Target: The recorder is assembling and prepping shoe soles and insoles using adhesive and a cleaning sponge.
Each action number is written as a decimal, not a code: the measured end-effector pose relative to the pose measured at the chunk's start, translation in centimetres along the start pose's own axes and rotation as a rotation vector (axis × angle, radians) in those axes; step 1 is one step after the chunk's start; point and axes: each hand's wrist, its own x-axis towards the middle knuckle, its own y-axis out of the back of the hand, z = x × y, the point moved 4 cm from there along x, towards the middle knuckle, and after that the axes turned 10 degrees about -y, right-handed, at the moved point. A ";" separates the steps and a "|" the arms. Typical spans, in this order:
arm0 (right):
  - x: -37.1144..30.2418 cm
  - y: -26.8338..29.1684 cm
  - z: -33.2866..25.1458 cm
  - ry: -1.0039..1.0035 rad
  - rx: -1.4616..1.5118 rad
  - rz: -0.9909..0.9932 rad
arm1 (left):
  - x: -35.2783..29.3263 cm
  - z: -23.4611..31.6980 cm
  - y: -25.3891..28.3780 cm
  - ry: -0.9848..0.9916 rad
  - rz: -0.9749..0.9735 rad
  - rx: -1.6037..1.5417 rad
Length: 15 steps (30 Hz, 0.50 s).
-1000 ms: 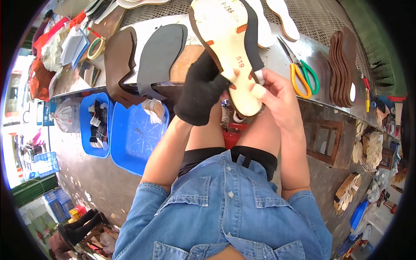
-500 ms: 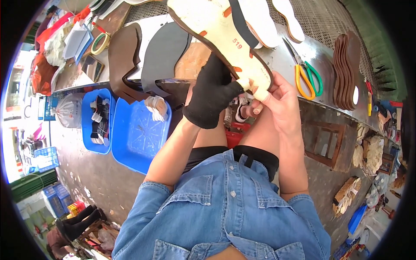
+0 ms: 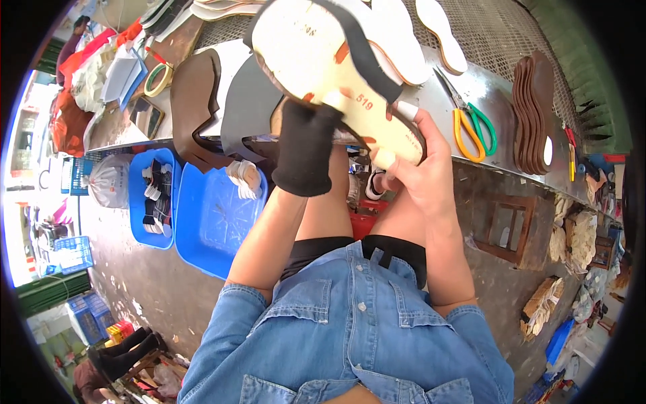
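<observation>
Above my lap I hold up a cream shoe insole (image 3: 303,57) with a dark rim and several orange-brown patches. A black strap (image 3: 369,64) runs along its right side. My left hand (image 3: 306,145), in a black fingerless-looking glove, is closed on the insole's left edge near the middle; its fingertips are partly blurred. My right hand (image 3: 429,168) pinches the narrow near end, with pale covers on the thumb and a finger. Beyond it on the bench lie scissors (image 3: 471,128) with one yellow and one green handle.
The metal bench (image 3: 498,94) carries brown leather pieces (image 3: 192,94), a grey piece (image 3: 245,108), white insoles (image 3: 441,34) and a stack of brown pieces (image 3: 533,111). Below its edge stand blue tubs (image 3: 219,215), a plastic bag (image 3: 110,182) and a wooden frame (image 3: 515,229).
My left hand has slid left and up along the insole, away from my right hand. The insole has tilted slightly, and a right finger now reaches over its far edge.
</observation>
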 end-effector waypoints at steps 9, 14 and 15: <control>2.4 0.1 -4.3 0.158 -0.035 0.076 | -0.4 1.6 -3.2 -0.022 0.074 -0.205; 1.4 -0.7 -4.7 0.379 -0.316 0.275 | -0.5 1.8 -3.4 -0.064 0.105 -0.006; 0.5 -1.5 -5.4 0.562 -0.599 0.429 | -0.7 1.4 -3.7 -0.069 0.107 -0.003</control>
